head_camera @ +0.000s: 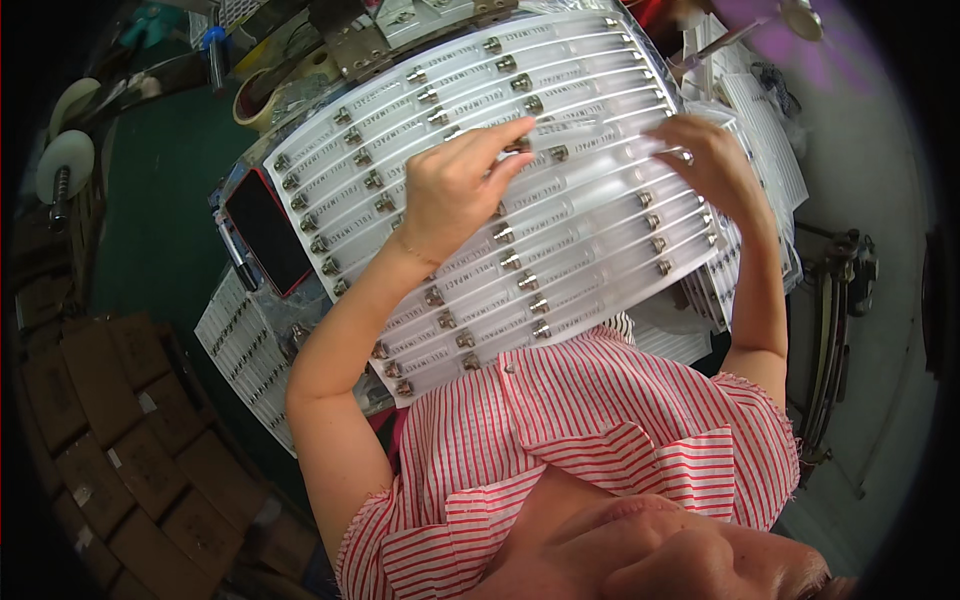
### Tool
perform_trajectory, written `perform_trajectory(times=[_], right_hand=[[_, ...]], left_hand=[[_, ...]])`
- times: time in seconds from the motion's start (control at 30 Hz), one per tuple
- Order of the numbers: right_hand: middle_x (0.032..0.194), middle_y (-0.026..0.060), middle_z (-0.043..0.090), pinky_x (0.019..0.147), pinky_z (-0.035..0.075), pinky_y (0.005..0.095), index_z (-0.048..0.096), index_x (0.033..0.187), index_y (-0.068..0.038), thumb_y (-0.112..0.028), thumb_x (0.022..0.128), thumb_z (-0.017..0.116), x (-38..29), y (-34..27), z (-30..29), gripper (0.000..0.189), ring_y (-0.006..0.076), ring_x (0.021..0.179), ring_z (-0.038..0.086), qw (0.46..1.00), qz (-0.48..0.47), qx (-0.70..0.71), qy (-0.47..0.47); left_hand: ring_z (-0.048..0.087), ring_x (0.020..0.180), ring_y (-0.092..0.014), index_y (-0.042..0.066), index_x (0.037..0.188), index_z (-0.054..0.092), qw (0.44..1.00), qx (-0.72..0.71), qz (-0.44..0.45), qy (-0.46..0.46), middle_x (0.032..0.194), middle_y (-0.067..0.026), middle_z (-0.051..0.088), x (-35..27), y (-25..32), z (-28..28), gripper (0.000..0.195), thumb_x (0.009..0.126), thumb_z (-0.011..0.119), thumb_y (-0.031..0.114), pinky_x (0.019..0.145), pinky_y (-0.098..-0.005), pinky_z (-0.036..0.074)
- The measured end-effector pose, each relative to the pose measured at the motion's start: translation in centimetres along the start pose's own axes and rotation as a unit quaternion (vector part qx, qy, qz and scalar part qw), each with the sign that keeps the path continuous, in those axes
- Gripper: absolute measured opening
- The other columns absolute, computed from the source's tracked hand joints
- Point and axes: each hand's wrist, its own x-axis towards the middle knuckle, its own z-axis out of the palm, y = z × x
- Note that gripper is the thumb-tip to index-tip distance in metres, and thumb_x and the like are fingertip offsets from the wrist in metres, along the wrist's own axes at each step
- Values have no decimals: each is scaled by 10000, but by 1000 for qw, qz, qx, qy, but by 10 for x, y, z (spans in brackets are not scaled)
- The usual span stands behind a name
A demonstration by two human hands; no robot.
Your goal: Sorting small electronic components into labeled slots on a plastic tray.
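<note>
Before me lies a white ribbed tray (611,180), tilted up at my chest. Its rows hold several clear tubes (540,214) with silver metal end fittings and printed lettering. Over the middle of the tray, my left hand (457,176) pinches the metal end of one clear tube (566,127) between thumb and fingertips; that tube points right. My right hand (709,161) hovers above the tray's right side, fingers curled and blurred by motion. A small shiny metal end (684,156) shows by its fingertips, but whether they grip it is unclear.
Left of the tray are a black phone with red edges (268,232), a pen (236,251) and another filled tray (251,356). Stacked trays (716,281) stand at right. Cardboard boxes (142,465) fill the lower left. Tape rolls (259,105) sit at the back; a purple fan (817,49) is upper right.
</note>
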Motion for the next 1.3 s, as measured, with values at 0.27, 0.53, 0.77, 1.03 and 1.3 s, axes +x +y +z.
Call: perform_trajectory(times=[0.27,0.53,0.77,1.03,1.3], right_hand=[[986,65,631,797,489,306,639,953,-46,-99,720,697,-52,-26,23,246,238,871,613,999,-5,43,5],[1013,43,604,702,460,228,644,1109,-55,12,804,629,-19,26,-1,313,100,797,561,949,129,249,144],[812,14,653,687,446,196,669,1069,-80,-124,779,717,126,24,16,297,53,729,554,924,108,264,255],[952,63,646,670,511,307,645,1044,-102,-210,762,710,224,-36,59,308,233,804,640,914,-144,66,374],[1021,188,610,801,472,359,488,1251,-51,-133,724,718,253,-42,61,581,309,929,606,973,24,167,159]], left_hand=[[596,763,-181,150,927,647,977,149,47,-146,900,-2,575,-3,22,51,280,691,727,277,620,-304,497],[608,661,-196,156,959,676,965,242,99,-30,759,-23,603,6,-28,-40,213,771,685,256,528,-287,492],[621,617,-172,216,1075,609,875,451,154,87,709,-17,580,112,-104,-34,294,785,641,175,507,-286,504],[488,483,-112,114,1029,658,896,357,253,76,572,7,468,51,-43,-48,262,773,662,171,432,-245,396],[520,487,-138,62,1029,669,972,216,90,9,589,-27,546,-30,-29,-71,308,726,715,96,432,-259,407]])
